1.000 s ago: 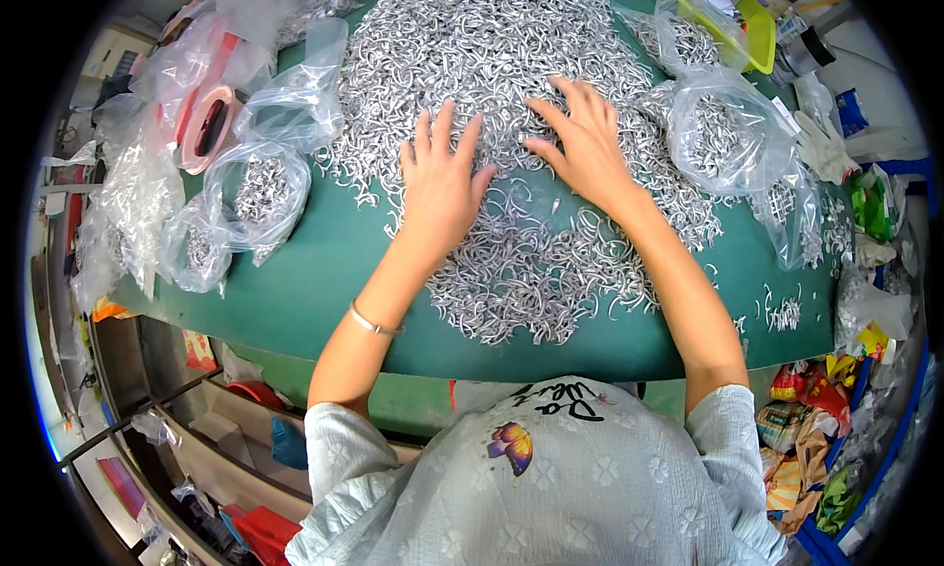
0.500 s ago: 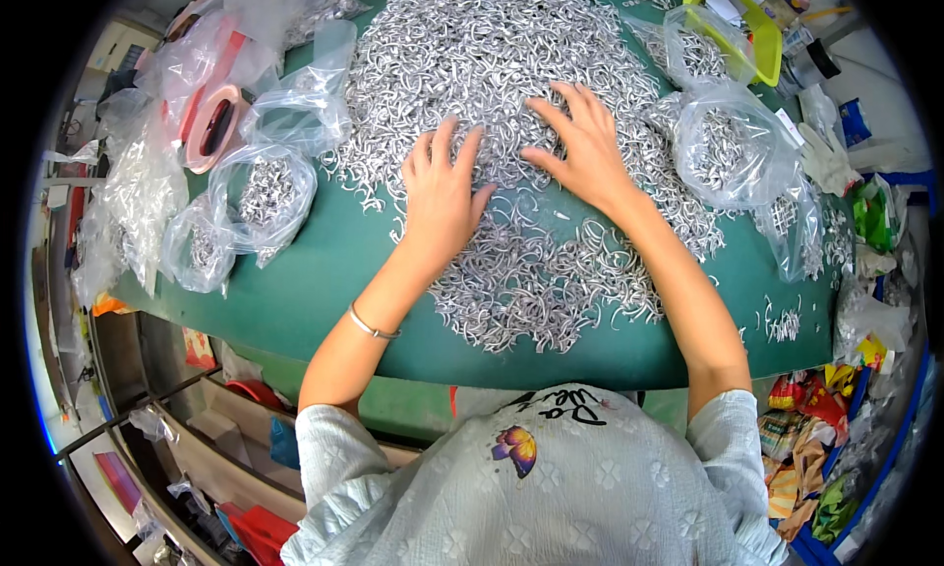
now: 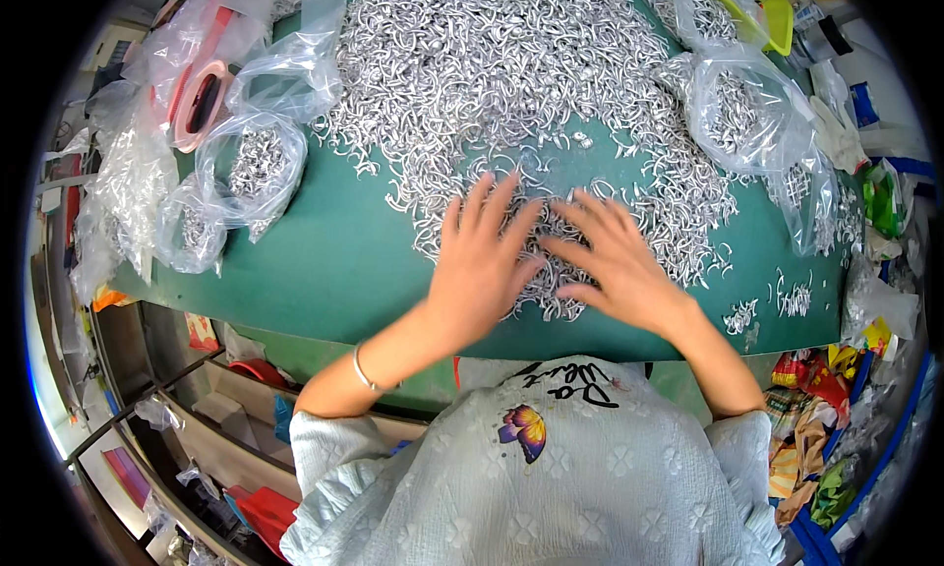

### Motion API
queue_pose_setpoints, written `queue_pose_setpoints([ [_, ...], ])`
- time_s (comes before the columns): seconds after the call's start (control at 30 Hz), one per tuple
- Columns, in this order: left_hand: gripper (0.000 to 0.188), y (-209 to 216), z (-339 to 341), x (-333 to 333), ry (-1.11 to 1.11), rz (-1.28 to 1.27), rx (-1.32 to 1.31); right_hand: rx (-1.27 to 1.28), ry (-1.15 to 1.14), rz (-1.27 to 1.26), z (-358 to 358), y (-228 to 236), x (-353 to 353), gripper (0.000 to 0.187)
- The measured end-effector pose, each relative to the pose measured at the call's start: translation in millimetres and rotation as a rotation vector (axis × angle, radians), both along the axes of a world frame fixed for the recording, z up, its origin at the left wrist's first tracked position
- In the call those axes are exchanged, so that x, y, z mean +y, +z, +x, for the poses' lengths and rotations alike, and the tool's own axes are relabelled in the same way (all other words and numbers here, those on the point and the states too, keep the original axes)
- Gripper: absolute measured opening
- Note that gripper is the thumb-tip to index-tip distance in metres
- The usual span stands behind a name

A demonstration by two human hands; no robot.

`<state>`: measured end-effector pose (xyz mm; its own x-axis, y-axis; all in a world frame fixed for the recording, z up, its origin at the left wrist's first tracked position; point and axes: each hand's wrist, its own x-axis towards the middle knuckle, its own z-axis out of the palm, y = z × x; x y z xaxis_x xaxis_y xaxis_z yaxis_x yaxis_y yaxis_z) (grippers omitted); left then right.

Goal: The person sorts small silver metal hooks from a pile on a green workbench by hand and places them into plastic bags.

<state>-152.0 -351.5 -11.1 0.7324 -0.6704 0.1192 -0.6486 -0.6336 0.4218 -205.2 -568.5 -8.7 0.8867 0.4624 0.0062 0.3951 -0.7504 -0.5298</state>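
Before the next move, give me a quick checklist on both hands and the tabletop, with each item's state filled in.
1. Left hand open, fingers spread: ok.
2. Right hand open, fingers spread: ok.
3. Hands apart, not overlapping: ok, though the gap is narrow.
4. Fingertips touching the curved metal pieces: cannot tell; both hands are blurred.
5. Bracelet on the left wrist clear of the pieces: ok.
6. Green tabletop free of strays at the near right: not ok; small silvery bits lie there.
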Motion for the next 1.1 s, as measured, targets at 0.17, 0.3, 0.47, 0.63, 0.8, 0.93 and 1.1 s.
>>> queue_pose_setpoints([
  [0.17,0.072,-4,-56,18,-0.068,0.126,0.098,-0.11,-0.205,-0.15,-23,-7,-20,0.044],
  [0.3,0.059,-21,-68,14,-0.141,0.105,-0.016,-0.185,-0.292,-0.124,-25,-9,-13,0.042],
  [0.47,0.04,-32,-45,2,-0.177,-0.076,-0.089,-0.164,-0.174,-0.081,-29,-15,-4,0.044],
  [0.63,0.032,-37,-6,-15,-0.095,-0.473,0.028,-0.414,-0.372,-0.285,-10,-29,-33,0.034],
  [0.8,0.028,-9,29,-23,0.229,-0.916,0.787,-0.502,-0.526,-0.191,7,-16,-53,0.025],
  [0.93,0.042,-13,26,-8,0.203,-0.709,0.403,-0.315,-0.292,0.024,-24,-7,-19,0.032],
  [1.1,0.047,-4,-5,2,0.138,-0.286,-0.153,-0.293,-0.289,-0.17,-47,-27,-30,0.035],
])
